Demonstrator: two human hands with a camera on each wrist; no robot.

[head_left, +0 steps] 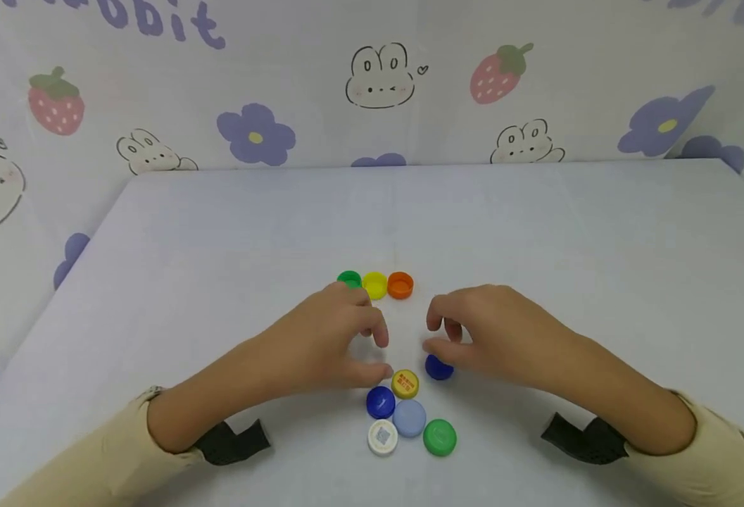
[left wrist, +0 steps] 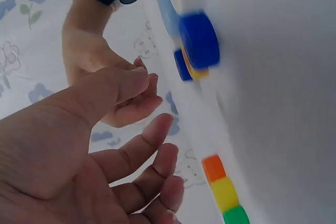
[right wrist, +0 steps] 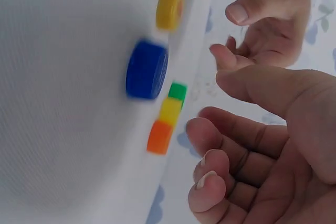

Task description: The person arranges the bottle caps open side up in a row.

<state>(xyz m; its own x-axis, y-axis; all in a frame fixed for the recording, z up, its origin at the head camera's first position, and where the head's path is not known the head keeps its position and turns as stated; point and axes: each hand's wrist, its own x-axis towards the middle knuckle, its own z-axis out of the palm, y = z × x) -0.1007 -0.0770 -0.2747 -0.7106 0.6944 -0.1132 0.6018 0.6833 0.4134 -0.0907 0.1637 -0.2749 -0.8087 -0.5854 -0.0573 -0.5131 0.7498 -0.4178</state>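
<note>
My left hand [head_left: 330,339] hovers over the table with loosely bent fingers and nothing in its grasp. Its thumb comes close to a yellow bottle cap [head_left: 405,384] with red print. My right hand [head_left: 501,331], likewise holding nothing, has its thumb above a dark blue cap [head_left: 438,367]; in the right wrist view the thumb stands apart from that cap [right wrist: 147,70]. Closer to me lie another blue cap [head_left: 381,402], a light blue cap [head_left: 409,417], a white cap [head_left: 382,437] and a green cap [head_left: 440,437].
Beyond the hands, an upturned green cap [head_left: 349,278], a yellow cap [head_left: 374,285] and an orange cap [head_left: 400,285] stand in a row, side by side. A white cloth covers the table [head_left: 536,232]. Behind it hangs a printed curtain [head_left: 321,63].
</note>
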